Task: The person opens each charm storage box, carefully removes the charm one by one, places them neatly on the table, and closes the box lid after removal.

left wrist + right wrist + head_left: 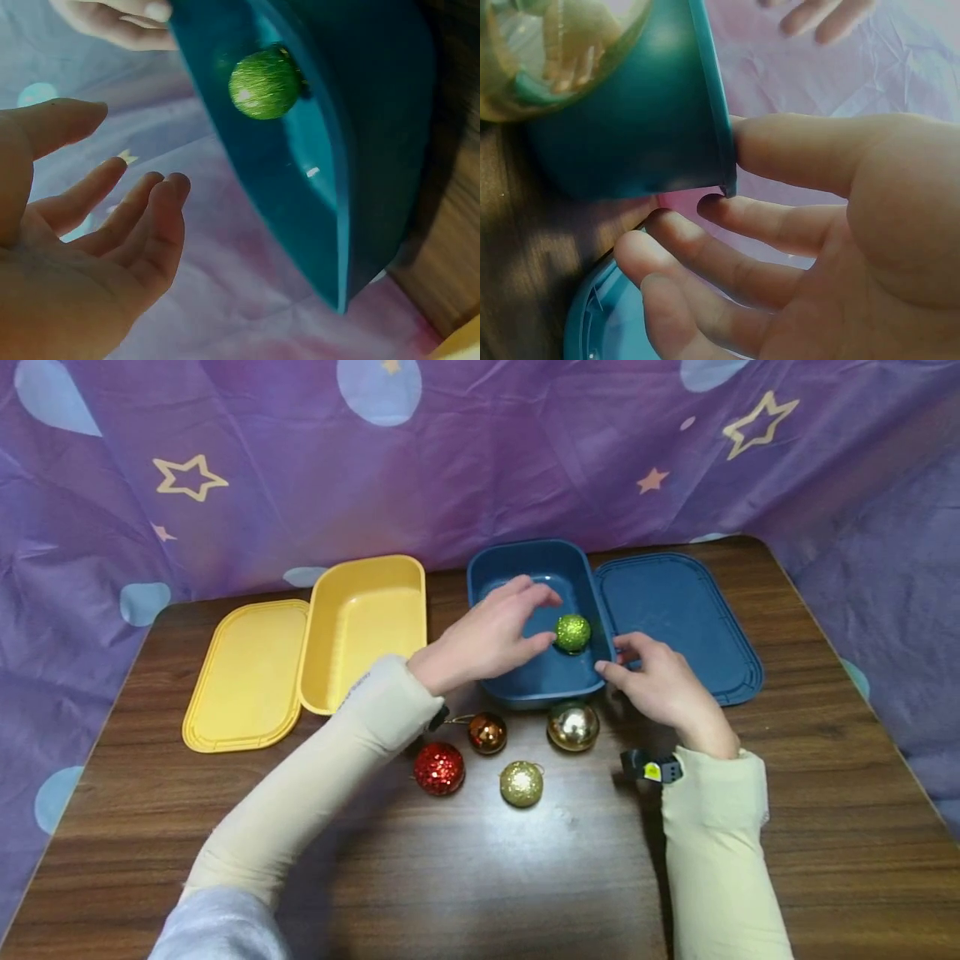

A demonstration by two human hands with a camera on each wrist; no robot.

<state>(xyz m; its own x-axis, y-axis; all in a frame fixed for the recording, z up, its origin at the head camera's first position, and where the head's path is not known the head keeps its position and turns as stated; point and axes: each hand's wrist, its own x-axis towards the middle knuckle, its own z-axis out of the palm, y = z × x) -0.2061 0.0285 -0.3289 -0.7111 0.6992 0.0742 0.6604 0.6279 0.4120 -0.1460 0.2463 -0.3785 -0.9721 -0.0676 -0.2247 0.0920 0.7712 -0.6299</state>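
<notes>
A glittery green ball ornament (573, 633) lies inside the blue container (540, 695), near its right wall. Over that container hovers my left hand (491, 631), fingers spread and gently bent. In the left wrist view its palm (75, 285) holds nothing, and the green ball (264, 84) lies apart from the fingertips. At the container's right front corner, my right hand (660, 681) pinches the rim. The right wrist view has the thumb (795, 154) at the rim's inner side and the index finger just outside, the other fingers loosely bent below.
In front of the blue container lie a shiny gold ball (573, 727), a brown ball (487, 732), a red glitter ball (439, 768) and a gold glitter ball (521, 783). A blue lid (675, 618) lies right; a yellow container (367, 635) and yellow lid (247, 677) are left.
</notes>
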